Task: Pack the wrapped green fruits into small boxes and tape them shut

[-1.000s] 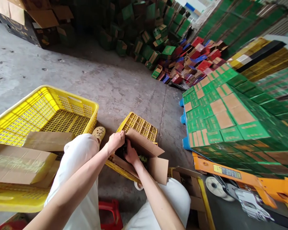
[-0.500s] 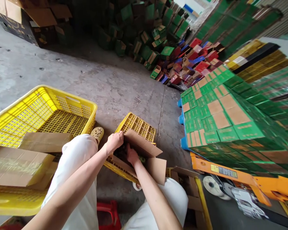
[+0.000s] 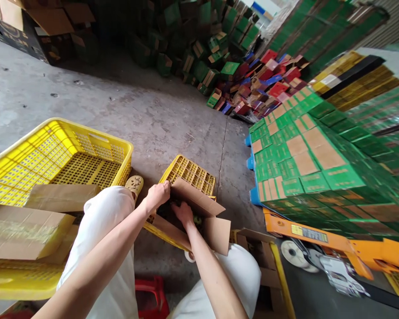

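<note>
An open cardboard box (image 3: 198,198) stands between my knees, its flaps raised, resting on an overturned yellow crate (image 3: 190,173). At the box's far left corner, my left hand (image 3: 158,195) is closed on the cardboard edge. My right hand (image 3: 184,213) reaches down into the box, its fingertips lost in the dark interior. Whether those fingers hold anything cannot be made out. Beside the right wrist a small greenish thing (image 3: 197,220) shows inside the box; the other contents are too dark to name.
A large yellow basket (image 3: 130,153) with cardboard boxes (image 3: 23,228) stands left. A red stool (image 3: 158,294) is below me. To the right are another open carton (image 3: 269,279), an orange pallet jack (image 3: 306,235) and stacked green cartons (image 3: 344,178). Red and green boxes (image 3: 242,91) lie heaped behind.
My right hand has shifted slightly left and up inside the box, with its fingers spread a little more. My left hand stays on the box corner. The view has shifted slightly.
</note>
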### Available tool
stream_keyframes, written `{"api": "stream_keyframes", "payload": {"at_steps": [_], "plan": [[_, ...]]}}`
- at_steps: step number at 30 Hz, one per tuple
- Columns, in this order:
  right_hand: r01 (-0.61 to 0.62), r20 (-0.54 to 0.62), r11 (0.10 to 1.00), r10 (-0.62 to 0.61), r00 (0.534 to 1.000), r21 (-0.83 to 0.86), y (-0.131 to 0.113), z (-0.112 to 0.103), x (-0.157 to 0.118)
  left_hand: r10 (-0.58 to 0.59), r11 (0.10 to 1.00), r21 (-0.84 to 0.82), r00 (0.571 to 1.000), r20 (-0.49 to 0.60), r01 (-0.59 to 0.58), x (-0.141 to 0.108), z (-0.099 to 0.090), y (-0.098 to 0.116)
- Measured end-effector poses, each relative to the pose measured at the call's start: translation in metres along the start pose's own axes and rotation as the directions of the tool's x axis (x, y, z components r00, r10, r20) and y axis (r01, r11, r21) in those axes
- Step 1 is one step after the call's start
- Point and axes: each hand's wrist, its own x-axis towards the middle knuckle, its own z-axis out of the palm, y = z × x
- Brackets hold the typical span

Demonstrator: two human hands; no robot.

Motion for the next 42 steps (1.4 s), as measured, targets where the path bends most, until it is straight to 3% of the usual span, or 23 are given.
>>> {"api": "stream_keyframes", "payload": {"at_steps": [6, 9, 12, 15, 21, 27, 32, 36, 39, 42], "plan": [[0.007, 0.078, 0.994, 0.001, 0.997, -0.105, 0.014, -0.007, -0.030, -0.026, 1.000, -0.006, 0.999, 0.020, 0.026, -0.002, -0.004, 0.003], [0.166, 0.017, 0.970, -0.166, 0.986, -0.177, 0.001, -0.008, -0.030, -0.030, 1.000, -0.005, 0.999, 0.036, 0.030, -0.003, -0.006, 0.005], [0.397, 0.024, 0.892, -0.402, 0.915, -0.215, -0.015, -0.006, -0.022, -0.033, 0.999, -0.004, 0.998, 0.047, 0.034, -0.004, -0.008, 0.006], [0.453, 0.036, 0.870, -0.455, 0.890, -0.195, -0.018, 0.000, -0.015, -0.044, 0.999, -0.008, 0.997, 0.057, 0.044, -0.004, -0.009, 0.006], [0.426, -0.027, 0.896, -0.433, 0.901, -0.128, -0.002, 0.007, -0.011, -0.042, 0.999, -0.019, 0.997, 0.058, 0.043, -0.003, -0.008, 0.004], [0.455, 0.052, 0.889, -0.452, 0.890, -0.053, 0.007, -0.009, -0.006, -0.049, 0.998, -0.023, 0.997, 0.053, 0.050, -0.002, -0.007, 0.003], [0.287, 0.017, 0.955, -0.287, 0.958, -0.075, 0.023, -0.023, -0.014, -0.051, 0.998, -0.026, 0.998, 0.047, 0.052, 0.000, -0.005, 0.002], [0.208, 0.108, 0.976, -0.200, 0.974, -0.070, 0.027, -0.011, -0.025, -0.053, 0.998, -0.014, 0.998, 0.044, 0.053, -0.001, -0.003, 0.002], [0.205, 0.086, 0.978, -0.200, 0.976, -0.049, 0.019, -0.002, -0.024, -0.045, 0.999, -0.012, 0.998, 0.036, 0.045, -0.003, -0.003, 0.001], [0.231, 0.070, 0.972, -0.228, 0.971, -0.032, 0.017, -0.006, -0.021, -0.033, 0.999, -0.013, 0.999, -0.013, 0.032, -0.006, -0.009, 0.002]]}}
